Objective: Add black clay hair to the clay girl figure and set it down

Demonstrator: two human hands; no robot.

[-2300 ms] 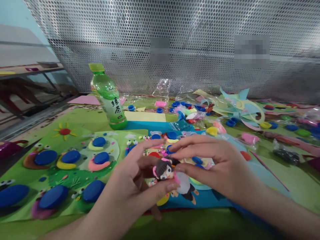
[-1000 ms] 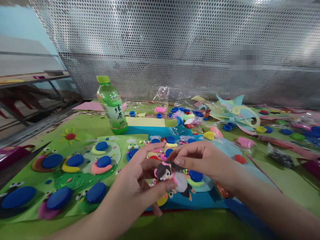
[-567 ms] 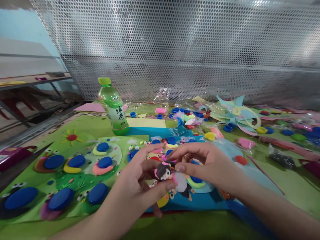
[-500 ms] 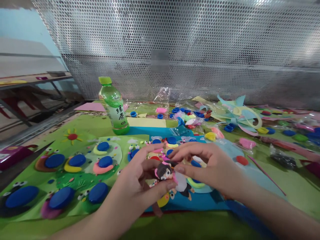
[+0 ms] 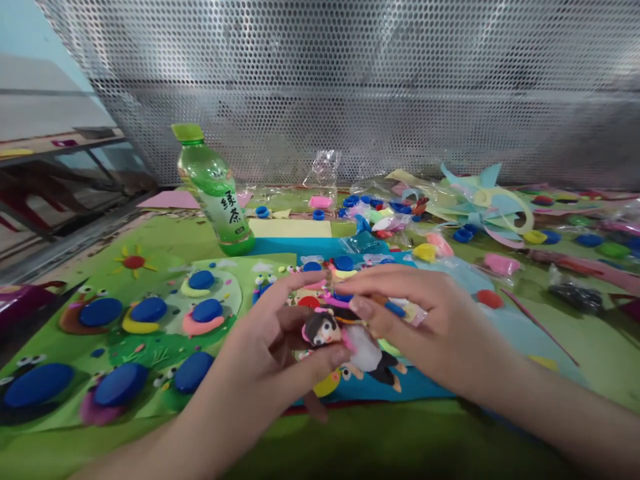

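Observation:
My left hand [image 5: 270,357] holds a small doll figure [image 5: 350,343] with dark hair, a pink hairband and a white body, thumb below and fingers behind it. My right hand [image 5: 425,320] pinches at the top of the doll's head with thumb and forefinger. Both hands hover just above a blue craft board [image 5: 400,390] dotted with blue caps and foam shapes.
A green tea bottle [image 5: 213,193] stands at the back left. A green foam board with snails and blue caps [image 5: 145,320] lies on the left. Loose caps, plastic bags and a paper pinwheel [image 5: 480,203] crowd the back right. A perforated metal screen [image 5: 350,87] closes the far side.
The doll has tilted, so its body now points right and down. My right fingers have shifted along its head. The view has dipped a little.

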